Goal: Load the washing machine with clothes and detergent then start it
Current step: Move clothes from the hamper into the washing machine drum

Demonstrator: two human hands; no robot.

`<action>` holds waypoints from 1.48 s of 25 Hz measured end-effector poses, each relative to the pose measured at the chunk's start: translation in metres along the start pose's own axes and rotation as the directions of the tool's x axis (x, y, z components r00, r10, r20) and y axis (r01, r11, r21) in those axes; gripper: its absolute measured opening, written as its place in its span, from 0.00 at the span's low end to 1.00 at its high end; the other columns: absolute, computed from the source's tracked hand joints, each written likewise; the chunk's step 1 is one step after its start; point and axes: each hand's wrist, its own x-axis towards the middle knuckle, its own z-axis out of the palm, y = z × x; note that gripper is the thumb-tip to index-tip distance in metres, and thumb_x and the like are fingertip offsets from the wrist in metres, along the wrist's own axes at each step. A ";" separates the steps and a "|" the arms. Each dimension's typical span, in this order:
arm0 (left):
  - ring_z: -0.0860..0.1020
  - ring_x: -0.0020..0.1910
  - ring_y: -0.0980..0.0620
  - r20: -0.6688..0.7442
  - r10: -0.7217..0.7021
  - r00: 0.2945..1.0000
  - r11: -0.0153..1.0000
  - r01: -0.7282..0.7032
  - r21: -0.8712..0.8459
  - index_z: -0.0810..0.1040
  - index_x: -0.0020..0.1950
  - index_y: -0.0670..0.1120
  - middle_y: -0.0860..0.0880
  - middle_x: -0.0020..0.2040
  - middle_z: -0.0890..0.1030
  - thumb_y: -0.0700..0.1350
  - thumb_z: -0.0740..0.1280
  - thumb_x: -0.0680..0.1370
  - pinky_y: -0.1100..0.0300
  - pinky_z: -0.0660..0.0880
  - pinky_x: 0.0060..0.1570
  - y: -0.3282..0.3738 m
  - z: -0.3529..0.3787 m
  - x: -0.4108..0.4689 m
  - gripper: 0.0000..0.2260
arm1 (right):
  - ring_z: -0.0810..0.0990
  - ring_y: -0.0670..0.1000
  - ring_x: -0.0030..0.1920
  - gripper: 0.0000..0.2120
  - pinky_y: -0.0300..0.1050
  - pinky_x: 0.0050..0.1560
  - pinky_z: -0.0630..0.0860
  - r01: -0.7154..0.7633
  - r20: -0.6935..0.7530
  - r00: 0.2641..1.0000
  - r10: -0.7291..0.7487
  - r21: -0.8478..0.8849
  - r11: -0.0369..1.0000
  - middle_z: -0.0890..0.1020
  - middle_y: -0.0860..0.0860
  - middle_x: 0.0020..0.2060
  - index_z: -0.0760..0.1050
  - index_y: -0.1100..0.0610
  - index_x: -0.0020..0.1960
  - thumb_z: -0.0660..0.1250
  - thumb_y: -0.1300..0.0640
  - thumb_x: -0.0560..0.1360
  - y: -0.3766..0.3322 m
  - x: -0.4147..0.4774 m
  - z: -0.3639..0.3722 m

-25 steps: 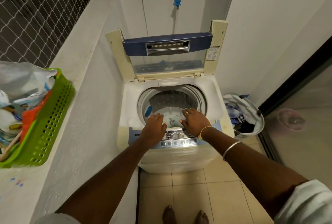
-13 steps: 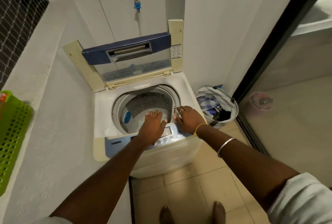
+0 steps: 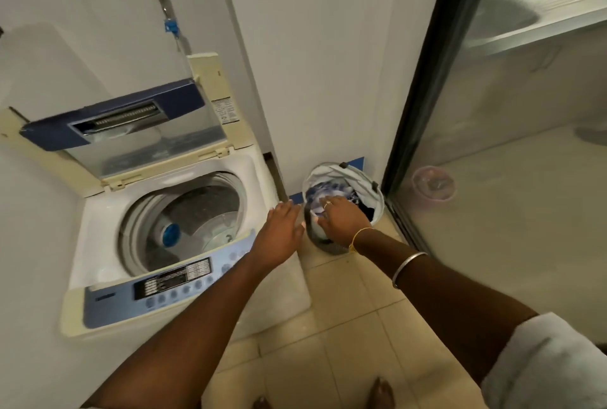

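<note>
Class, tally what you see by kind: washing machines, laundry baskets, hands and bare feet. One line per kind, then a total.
Washing machine: 1
Laundry basket: 1
Hands, left hand and right hand: 2
Bare feet: 2
Total: 6
</note>
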 end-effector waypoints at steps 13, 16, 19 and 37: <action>0.65 0.74 0.44 0.055 -0.105 0.993 0.984 0.112 -0.137 0.63 0.76 0.43 0.42 0.75 0.67 0.49 0.60 0.83 0.52 0.62 0.73 0.056 0.062 0.141 0.23 | 0.75 0.57 0.63 0.22 0.51 0.63 0.73 -0.087 0.134 0.987 0.085 0.008 0.996 0.77 0.56 0.63 0.71 0.57 0.67 0.62 0.47 0.78 0.157 0.085 -0.013; 0.67 0.73 0.43 0.121 -0.166 0.979 0.965 0.187 -0.184 0.63 0.77 0.43 0.43 0.75 0.67 0.49 0.61 0.82 0.50 0.66 0.72 0.038 0.077 0.189 0.24 | 0.74 0.59 0.63 0.22 0.51 0.63 0.71 -0.079 0.179 0.981 0.080 -0.013 0.997 0.76 0.56 0.64 0.70 0.58 0.68 0.62 0.47 0.78 0.179 0.126 -0.005; 0.70 0.70 0.43 0.200 -0.201 0.959 0.945 0.244 -0.219 0.64 0.76 0.43 0.43 0.73 0.69 0.47 0.61 0.82 0.50 0.69 0.69 0.016 0.096 0.240 0.23 | 0.74 0.58 0.62 0.20 0.51 0.63 0.71 -0.122 0.246 0.962 0.116 0.008 0.993 0.76 0.55 0.64 0.72 0.57 0.67 0.62 0.49 0.78 0.206 0.173 0.006; 0.51 0.78 0.39 0.385 -0.392 0.836 0.888 0.453 -0.081 0.39 0.81 0.52 0.39 0.80 0.47 0.58 0.76 0.67 0.44 0.62 0.73 -0.167 0.343 0.456 0.56 | 0.55 0.61 0.76 0.41 0.57 0.74 0.60 -0.142 0.553 0.829 0.079 0.072 0.987 0.54 0.57 0.78 0.54 0.46 0.78 0.68 0.39 0.71 0.346 0.429 0.282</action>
